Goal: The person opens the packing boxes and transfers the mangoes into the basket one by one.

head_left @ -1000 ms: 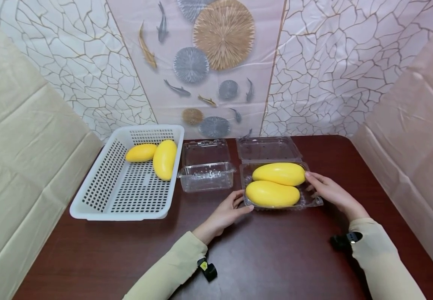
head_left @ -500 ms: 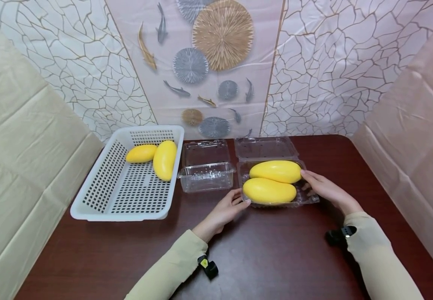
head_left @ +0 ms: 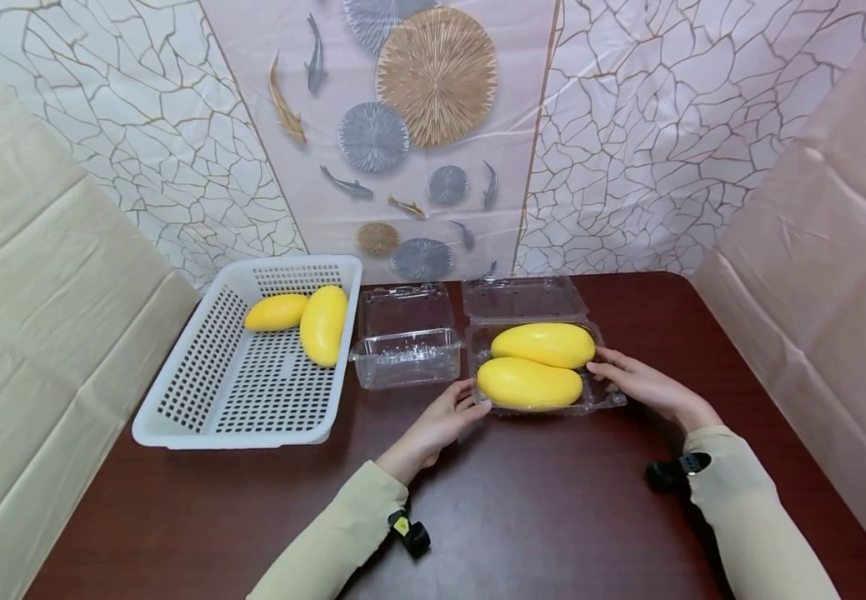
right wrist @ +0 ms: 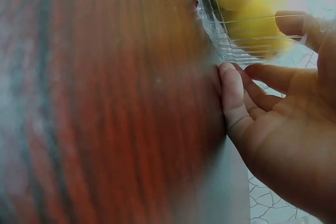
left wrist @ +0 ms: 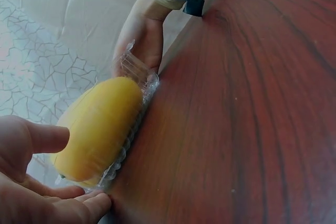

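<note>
Two yellow mangoes, a front one (head_left: pixel 528 383) and a back one (head_left: pixel 543 343), lie side by side in a clear plastic clamshell box (head_left: pixel 602 395) whose lid is folded back. My left hand (head_left: pixel 436 423) grips the box's front left corner. In the left wrist view, its thumb (left wrist: pixel 52 138) overlaps a mango while the fingers lie low at the box's edge. At the right end, my right hand (head_left: pixel 646 387) holds the side wall. The right wrist view shows one finger (right wrist: pixel 294 23) up at the rim and the others low by the table.
Left of the box stands a second clear clamshell box (head_left: pixel 408 367), lid up and nothing inside. Further left is a white perforated basket (head_left: pixel 149 421) with two more mangoes (head_left: pixel 323 325) in it. A patterned cloth (head_left: pixel 433 208) hangs behind the dark wooden table (head_left: pixel 523 508).
Both hands have shifted the box with its two mangoes a little to the left, nearer the second box. The right fingertips have slid slightly lower at the side. The head view has tilted slightly.
</note>
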`<state>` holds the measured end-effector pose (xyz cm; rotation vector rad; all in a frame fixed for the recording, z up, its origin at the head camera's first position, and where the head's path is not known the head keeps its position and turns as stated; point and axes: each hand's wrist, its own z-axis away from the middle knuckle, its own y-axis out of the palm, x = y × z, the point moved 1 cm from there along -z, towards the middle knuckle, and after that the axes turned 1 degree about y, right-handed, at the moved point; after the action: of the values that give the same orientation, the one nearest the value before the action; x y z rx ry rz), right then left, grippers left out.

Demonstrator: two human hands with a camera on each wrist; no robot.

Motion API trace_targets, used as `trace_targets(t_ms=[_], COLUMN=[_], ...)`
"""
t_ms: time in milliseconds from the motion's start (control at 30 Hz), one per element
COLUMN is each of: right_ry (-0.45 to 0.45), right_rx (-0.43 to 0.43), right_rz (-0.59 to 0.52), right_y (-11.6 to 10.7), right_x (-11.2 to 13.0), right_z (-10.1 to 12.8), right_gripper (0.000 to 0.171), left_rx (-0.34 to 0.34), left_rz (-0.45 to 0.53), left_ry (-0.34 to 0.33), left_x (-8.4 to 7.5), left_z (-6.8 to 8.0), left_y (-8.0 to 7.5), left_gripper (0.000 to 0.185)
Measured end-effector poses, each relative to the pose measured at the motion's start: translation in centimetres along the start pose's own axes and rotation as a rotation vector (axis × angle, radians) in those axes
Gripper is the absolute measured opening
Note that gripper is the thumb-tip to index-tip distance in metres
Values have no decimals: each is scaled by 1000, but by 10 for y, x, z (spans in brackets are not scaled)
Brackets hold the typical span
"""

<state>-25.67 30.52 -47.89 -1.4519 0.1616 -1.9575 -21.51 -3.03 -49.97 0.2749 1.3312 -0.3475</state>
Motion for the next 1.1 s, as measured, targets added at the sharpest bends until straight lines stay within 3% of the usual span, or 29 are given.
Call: trace_targets(t_ms=[500,733,967,1100], right_ry=[19,14,29,38], right_rx=[45,33,45,51], right_rz=[-27,-30,-25,-28], right_y=[2,1,1,1], right_x=[0,0,1,2], right_z=[0,0,2,2], right_gripper=[89,87,89,90], left_rx=[37,48,176,189], left_rz=[-91,-370,-695,-750], left_ry=[-32,-22,105,201], left_x=[-3,-15,-45,-65], left_z=[16,28,36,37], left_y=[-9,-14,-13,-10], left_gripper=[69,58,42,37])
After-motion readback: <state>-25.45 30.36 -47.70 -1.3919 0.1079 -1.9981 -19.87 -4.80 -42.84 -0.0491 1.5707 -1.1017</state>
